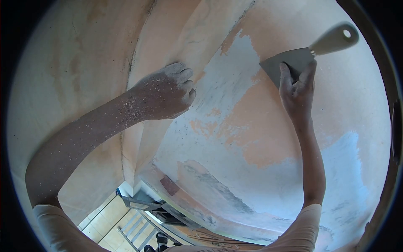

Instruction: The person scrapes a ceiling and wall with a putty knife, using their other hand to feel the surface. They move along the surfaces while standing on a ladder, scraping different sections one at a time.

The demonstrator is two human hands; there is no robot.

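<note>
In the head view, my right hand (297, 90) pinches the grey metal blade of a putty knife (294, 61), thumb flat on its face. The knife's pale handle (338, 38), with a hanging hole, points up and right. One corner of the blade lies at the edge of a grey-white patch (241, 56) on the peach plaster (268, 134). Over on the left, my left hand (170, 93) is curled with its knuckles by the angled plaster seam. White dust and crumbs coat its back and forearm. Its palm is hidden, so I cannot see whether anything is inside.
A cracked plaster edge (131, 63) runs down the left side. Rough dark marks (218, 187) cross the lower surface. Far below are a step ladder (136, 229), tiled floor (110, 212), dark shelving (168, 212) and my shoes (161, 239). A dark frame (393, 126) curves along the right.
</note>
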